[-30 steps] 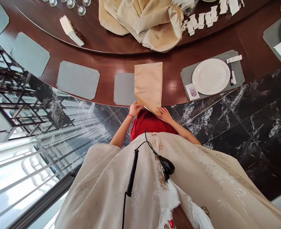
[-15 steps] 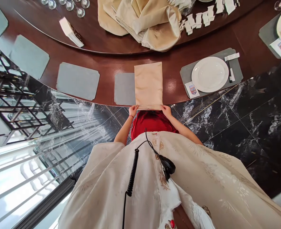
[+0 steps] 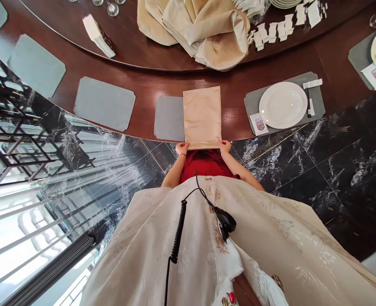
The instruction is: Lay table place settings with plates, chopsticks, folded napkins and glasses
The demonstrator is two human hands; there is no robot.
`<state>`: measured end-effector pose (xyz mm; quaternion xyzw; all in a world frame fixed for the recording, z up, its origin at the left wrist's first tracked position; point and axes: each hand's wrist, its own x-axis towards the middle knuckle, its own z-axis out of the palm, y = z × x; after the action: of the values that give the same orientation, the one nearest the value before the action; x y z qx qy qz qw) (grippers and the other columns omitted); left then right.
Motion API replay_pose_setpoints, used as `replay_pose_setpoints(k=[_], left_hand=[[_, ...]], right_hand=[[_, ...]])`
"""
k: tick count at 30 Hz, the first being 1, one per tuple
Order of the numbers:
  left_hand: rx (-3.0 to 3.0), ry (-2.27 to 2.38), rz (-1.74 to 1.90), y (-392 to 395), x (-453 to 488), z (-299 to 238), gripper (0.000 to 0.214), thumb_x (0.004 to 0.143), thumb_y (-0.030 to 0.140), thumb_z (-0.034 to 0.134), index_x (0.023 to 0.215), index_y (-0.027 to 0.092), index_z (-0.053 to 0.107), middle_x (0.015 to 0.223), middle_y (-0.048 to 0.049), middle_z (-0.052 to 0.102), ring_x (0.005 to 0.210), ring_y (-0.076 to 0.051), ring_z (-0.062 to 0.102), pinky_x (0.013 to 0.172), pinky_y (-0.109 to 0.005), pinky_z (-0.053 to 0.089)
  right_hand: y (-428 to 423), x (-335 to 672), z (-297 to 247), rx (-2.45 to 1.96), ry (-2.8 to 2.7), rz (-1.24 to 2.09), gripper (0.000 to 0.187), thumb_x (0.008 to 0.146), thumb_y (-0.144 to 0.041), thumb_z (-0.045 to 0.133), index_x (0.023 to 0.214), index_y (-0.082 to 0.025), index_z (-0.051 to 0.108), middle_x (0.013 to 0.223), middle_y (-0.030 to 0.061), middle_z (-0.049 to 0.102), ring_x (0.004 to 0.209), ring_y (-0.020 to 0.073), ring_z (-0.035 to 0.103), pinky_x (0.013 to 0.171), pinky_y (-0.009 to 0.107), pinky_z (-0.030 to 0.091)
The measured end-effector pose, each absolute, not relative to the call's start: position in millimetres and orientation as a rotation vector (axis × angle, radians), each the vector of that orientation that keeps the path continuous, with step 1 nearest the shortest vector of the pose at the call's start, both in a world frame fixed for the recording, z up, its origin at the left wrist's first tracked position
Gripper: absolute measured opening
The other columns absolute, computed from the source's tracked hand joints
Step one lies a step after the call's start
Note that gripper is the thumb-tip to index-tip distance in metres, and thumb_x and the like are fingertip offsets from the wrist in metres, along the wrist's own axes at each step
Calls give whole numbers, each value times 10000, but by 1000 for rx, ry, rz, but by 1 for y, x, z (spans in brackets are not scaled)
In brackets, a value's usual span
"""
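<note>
A beige cloth napkin (image 3: pixel 202 114) lies flat over the table's front edge, covering the right part of a grey placemat (image 3: pixel 169 118). My left hand (image 3: pixel 182 148) pinches its near left corner. At the near right corner, my right hand (image 3: pixel 225 146) grips the cloth the same way. The near border of the napkin hangs just past the table edge and looks folded in a narrow strip. Both hands are closed, with the fingertips partly hidden by the fabric.
A heap of beige cloths (image 3: pixel 203 34) sits on the raised round centre. To the right, a white plate (image 3: pixel 283 105) rests on a placemat beside chopsticks (image 3: pixel 308 100) and a card. A napkin box (image 3: pixel 99 36), wine glasses (image 3: pixel 112 8) and more placemats (image 3: pixel 105 103) are at left.
The napkin's near strip, raised slightly before, now lies flatter, and both hands still hold its corners. The whole view has shifted a little.
</note>
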<state>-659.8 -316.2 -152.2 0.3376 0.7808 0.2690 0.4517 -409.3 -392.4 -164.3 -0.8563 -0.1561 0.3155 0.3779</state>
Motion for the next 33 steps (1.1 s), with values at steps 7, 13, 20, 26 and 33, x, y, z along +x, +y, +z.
replay_pose_setpoints(k=[7, 13, 20, 26, 33], left_hand=[[570, 1607, 446, -304, -687, -133, 263, 608, 74, 930, 653, 175, 691, 674, -36, 666, 714, -177, 665, 746, -309, 568], [909, 1391, 609, -266, -707, -99, 240, 612, 184, 967, 704, 151, 748, 736, -40, 729, 755, -174, 683, 781, -306, 599], [1208, 1270, 957, -226, -699, -68, 253, 719, 245, 919, 763, 160, 685, 1280, -112, 715, 1268, -249, 659, 1008, -350, 570], [938, 1302, 807, -247, -681, -91, 262, 765, 185, 881, 759, 179, 619, 845, -26, 687, 940, -176, 691, 879, -282, 569], [728, 1625, 713, -304, -664, -134, 273, 755, 304, 867, 798, 211, 614, 590, 69, 513, 587, -97, 525, 579, -183, 449]], right_hand=[[-404, -392, -150, -1867, -383, 1395, 334, 653, -390, 920, 705, -186, 662, 690, 45, 697, 704, 208, 668, 704, 377, 612], [-387, -358, -121, -1826, -967, 1012, 290, 775, -451, 865, 798, -172, 790, 1028, 104, 787, 1040, 305, 725, 1010, 510, 574], [-353, -341, -106, -1770, -1249, 655, 334, 944, -551, 700, 960, -232, 796, 1262, 103, 725, 1366, 339, 552, 1126, 602, 482], [-367, -359, -139, -1877, -1003, 760, 385, 959, -560, 583, 954, -194, 705, 938, 83, 705, 933, 235, 644, 937, 395, 555], [-393, -392, -165, -2152, -838, 926, 289, 902, -471, 559, 916, -199, 657, 747, 12, 630, 719, 189, 553, 799, 315, 508]])
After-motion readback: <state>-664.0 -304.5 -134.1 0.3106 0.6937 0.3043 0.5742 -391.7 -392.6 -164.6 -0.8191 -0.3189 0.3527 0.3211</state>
